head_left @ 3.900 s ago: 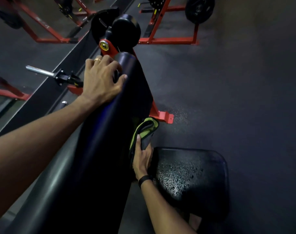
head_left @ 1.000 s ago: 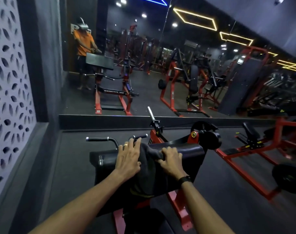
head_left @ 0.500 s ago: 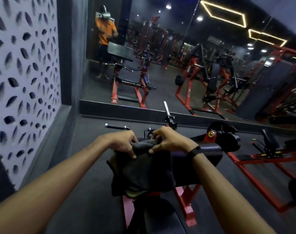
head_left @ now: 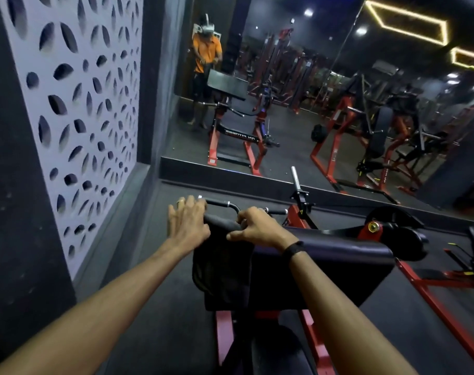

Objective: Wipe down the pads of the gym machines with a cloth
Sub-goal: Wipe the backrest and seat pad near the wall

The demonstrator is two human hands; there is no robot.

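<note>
The black arm pad (head_left: 338, 262) of a red-framed curl machine stands in front of me. A dark cloth (head_left: 222, 269) hangs draped over its left end and down the near face. My left hand (head_left: 188, 223) rests on the pad's top left corner beside the cloth, its fingers spread and fairly straight, a ring on one finger. My right hand (head_left: 257, 228) sits on the top edge, fingers curled over the cloth's upper fold and thumb pointing left. A black band is on that wrist.
The machine's handlebar (head_left: 222, 203) and a chrome weight peg (head_left: 295, 178) stick out behind the pad. The seat (head_left: 279, 353) lies below. A perforated wall panel (head_left: 76, 109) stands close at left, and a mirror (head_left: 298, 90) runs ahead. Red frames (head_left: 447, 282) stand at right.
My left hand has let go of the bunched cloth and spread out at the pad's left corner. The cloth now hangs flatter over the left end. My right hand stays on its top fold.
</note>
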